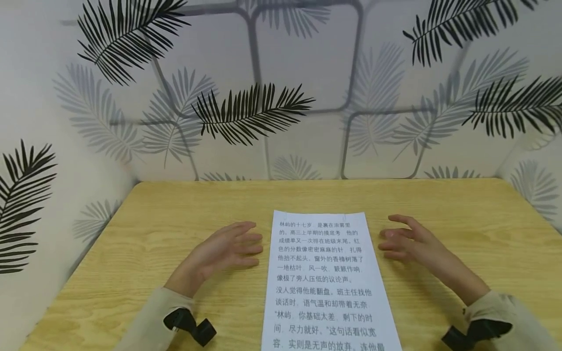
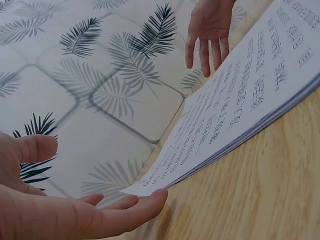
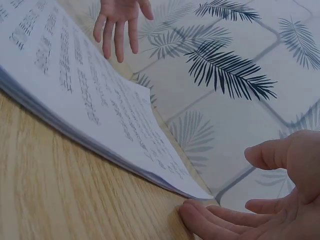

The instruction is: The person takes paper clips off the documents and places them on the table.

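A stack of printed paper sheets [image 1: 322, 273] lies on the wooden table, its top page covered in lines of Chinese text. To its left my left hand [image 1: 224, 251] is held with relaxed fingers, apart from the paper in the head view. My right hand [image 1: 408, 243] is on the other side, fingers loosely bent and holding nothing. From the left wrist view, the stack [image 2: 225, 105] shows several layers along its edge. In the right wrist view, the fingertips [image 3: 192, 212] of my right hand are close to the stack's far corner.
The light wood table [image 1: 184, 204] runs back to a wall [image 1: 307, 146] patterned with black and grey leaves. A black strap with a small camera sits on each wrist, the left camera [image 1: 204, 332] and the right camera [image 1: 454, 337], over beige sleeves.
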`<state>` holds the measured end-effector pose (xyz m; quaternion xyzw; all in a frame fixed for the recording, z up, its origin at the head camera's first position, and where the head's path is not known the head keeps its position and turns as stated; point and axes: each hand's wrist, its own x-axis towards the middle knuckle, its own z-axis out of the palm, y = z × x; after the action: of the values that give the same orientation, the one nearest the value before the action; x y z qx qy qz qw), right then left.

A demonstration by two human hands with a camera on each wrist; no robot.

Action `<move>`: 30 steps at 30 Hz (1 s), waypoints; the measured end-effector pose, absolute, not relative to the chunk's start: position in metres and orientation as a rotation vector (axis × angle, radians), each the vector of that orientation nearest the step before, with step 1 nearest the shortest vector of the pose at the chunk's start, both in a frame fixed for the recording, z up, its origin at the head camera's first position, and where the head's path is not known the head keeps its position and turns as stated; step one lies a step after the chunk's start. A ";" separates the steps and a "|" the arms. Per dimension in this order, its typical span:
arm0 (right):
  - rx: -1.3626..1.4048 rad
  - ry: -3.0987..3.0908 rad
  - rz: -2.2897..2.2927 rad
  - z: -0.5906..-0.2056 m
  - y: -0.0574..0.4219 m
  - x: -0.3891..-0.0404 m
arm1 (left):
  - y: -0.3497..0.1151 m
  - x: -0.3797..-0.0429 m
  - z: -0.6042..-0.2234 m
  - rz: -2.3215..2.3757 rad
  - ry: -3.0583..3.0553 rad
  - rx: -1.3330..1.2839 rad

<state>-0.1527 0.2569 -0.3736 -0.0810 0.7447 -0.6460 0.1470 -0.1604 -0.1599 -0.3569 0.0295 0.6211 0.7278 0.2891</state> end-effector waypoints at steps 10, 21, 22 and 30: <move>-0.126 1.756 -1.960 -0.374 0.261 -0.154 | -0.157 -0.160 -0.361 2.036 1.380 -0.019; -0.162 1.807 -1.854 -0.386 0.258 -0.158 | -0.151 -0.156 -0.365 1.984 1.449 -0.043; -0.166 1.838 -1.839 -0.387 0.256 -0.157 | -0.150 -0.155 -0.366 1.979 1.455 -0.039; -0.125 1.988 -1.806 -0.383 0.244 -0.148 | -0.148 -0.154 -0.366 1.947 1.514 0.040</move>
<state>-0.1484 0.2437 -0.3834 -0.0453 0.7206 -0.6545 0.2245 -0.1542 -0.1479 -0.3660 0.0153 0.5792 0.7448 0.3311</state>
